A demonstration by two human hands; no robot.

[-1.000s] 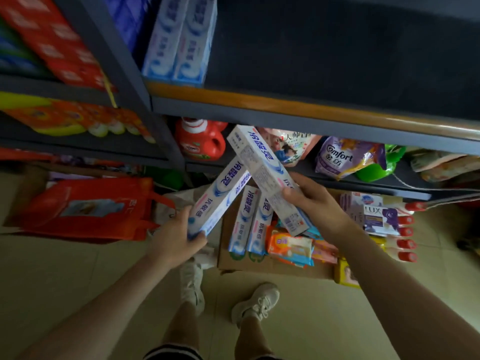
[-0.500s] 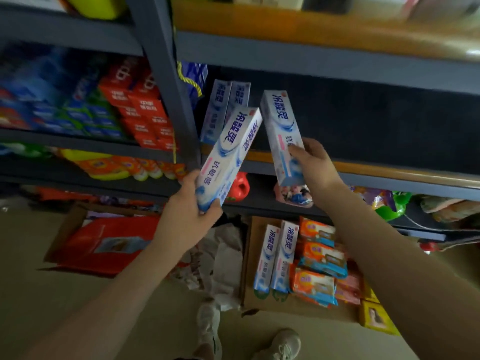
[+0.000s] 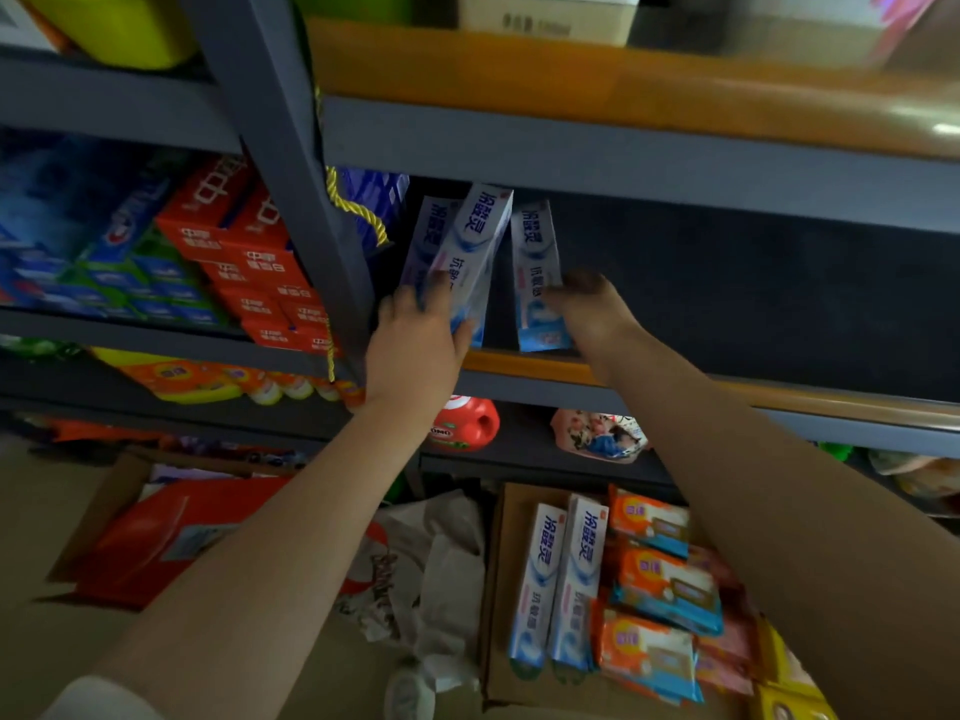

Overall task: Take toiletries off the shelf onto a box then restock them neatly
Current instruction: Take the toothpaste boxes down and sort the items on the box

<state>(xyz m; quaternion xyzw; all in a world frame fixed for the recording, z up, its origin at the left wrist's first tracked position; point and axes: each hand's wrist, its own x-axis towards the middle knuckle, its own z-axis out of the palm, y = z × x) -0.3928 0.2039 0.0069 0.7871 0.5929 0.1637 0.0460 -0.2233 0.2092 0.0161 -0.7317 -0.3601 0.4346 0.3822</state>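
My left hand grips a white-and-blue toothpaste box, held upright at the left end of the dark shelf, against another such box standing there. My right hand holds a second toothpaste box upright on the same shelf, just to the right. Down on the floor a cardboard box carries two more toothpaste boxes lying side by side and several orange wipe packs.
A grey shelf post stands left of my left hand. Red and blue toothpaste cartons fill the neighbouring bay. A red detergent bottle and a pouch sit on the lower shelf. An open carton with a red bag lies at floor left.
Both hands have carried their toothpaste boxes up from the floor box and into the shelf, now standing them near the left end. The view has tilted upward.
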